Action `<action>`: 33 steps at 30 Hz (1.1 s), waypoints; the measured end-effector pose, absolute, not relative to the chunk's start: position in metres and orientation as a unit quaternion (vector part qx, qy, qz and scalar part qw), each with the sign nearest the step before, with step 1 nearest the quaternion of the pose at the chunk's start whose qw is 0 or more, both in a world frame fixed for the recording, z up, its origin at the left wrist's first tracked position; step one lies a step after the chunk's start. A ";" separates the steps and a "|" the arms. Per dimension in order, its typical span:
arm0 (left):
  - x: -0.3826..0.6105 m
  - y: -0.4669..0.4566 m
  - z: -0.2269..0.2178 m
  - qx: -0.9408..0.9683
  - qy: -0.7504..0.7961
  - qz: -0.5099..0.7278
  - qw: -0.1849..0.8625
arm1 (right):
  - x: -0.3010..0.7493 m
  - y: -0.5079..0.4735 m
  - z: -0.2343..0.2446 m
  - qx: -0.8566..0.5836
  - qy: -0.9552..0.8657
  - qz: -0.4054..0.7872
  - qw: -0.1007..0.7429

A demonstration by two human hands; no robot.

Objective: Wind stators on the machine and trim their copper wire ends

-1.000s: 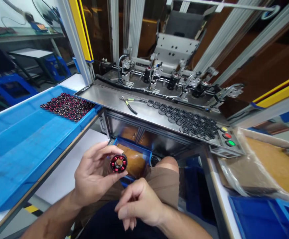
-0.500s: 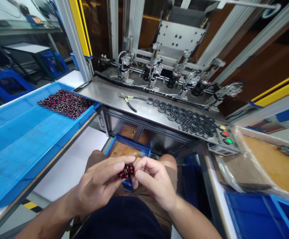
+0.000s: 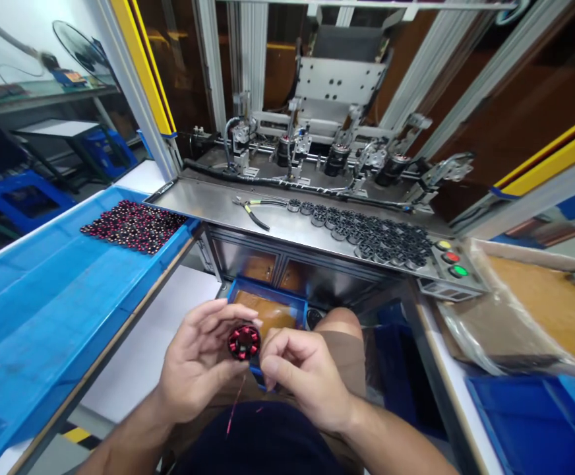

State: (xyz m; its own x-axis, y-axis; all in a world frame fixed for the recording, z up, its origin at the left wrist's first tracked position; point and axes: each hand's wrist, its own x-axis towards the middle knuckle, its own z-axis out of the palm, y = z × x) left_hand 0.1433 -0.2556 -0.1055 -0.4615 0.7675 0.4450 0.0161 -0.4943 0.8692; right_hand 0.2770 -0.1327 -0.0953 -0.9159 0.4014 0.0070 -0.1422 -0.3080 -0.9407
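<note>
A small round motor stator, black with red wire windings, is gripped in my left hand between fingers and thumb, its open face towards me. Close beside its right edge is my right hand, fingers curled and thumb pressed to the forefinger. Whatever that pinch holds, if anything, is hidden. A thin piece of red wire shows below the stator, over my lap; I cannot tell whether it is attached.
Wound stators fill one end of the blue tray at left. Cutting pliers and rows of black cores lie on the metal ledge before the winding machine. Push buttons and a lined box are at right.
My left hand has turned the stator so that its round face shows, and its fingers have spread around it. The red wire has come into sight below. The head view has shifted slightly.
</note>
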 end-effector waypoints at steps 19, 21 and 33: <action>0.167 -0.243 -0.115 0.326 0.558 0.709 0.284 | 0.280 -0.136 -0.120 -0.164 -0.679 0.658 0.281; 0.166 -0.249 -0.117 0.390 0.605 0.672 0.175 | 0.282 -0.133 -0.120 -0.143 -0.697 0.632 0.308; 0.161 -0.253 -0.111 0.412 0.592 0.676 0.153 | 0.270 -0.142 -0.111 -0.117 -0.654 0.655 0.360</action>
